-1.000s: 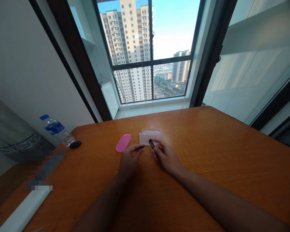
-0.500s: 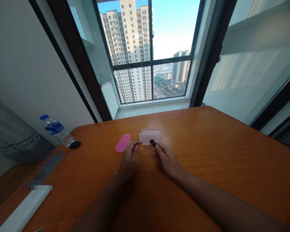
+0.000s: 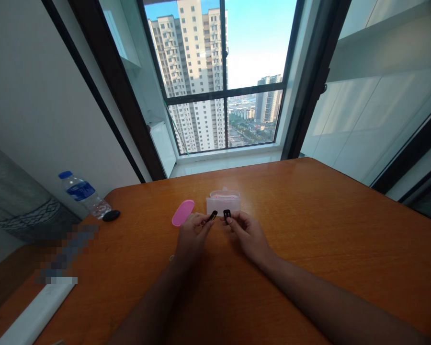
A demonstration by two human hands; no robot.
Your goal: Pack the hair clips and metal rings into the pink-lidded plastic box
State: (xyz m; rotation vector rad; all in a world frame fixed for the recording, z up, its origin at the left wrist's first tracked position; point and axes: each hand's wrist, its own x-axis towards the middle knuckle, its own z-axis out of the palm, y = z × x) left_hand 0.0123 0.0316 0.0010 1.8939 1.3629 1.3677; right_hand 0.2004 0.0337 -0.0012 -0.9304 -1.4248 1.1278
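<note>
Left hand (image 3: 190, 237) pinches a small black clip (image 3: 212, 216) at its fingertips; right hand (image 3: 247, 235) pinches a second black clip (image 3: 227, 214). Clips close together, not touching. Clear plastic box (image 3: 222, 201) just behind them on the wooden table (image 3: 326, 230); pink oval lid (image 3: 183, 212) to its left. Water bottle (image 3: 82, 194) at far left edge.

Two small black clips (image 3: 213, 215), a clear box (image 3: 222, 201) with pink inside, a pink oval lid (image 3: 183, 212), an orange-brown wooden desk (image 3: 309, 230), a blue-capped bottle (image 3: 82, 192)
</note>
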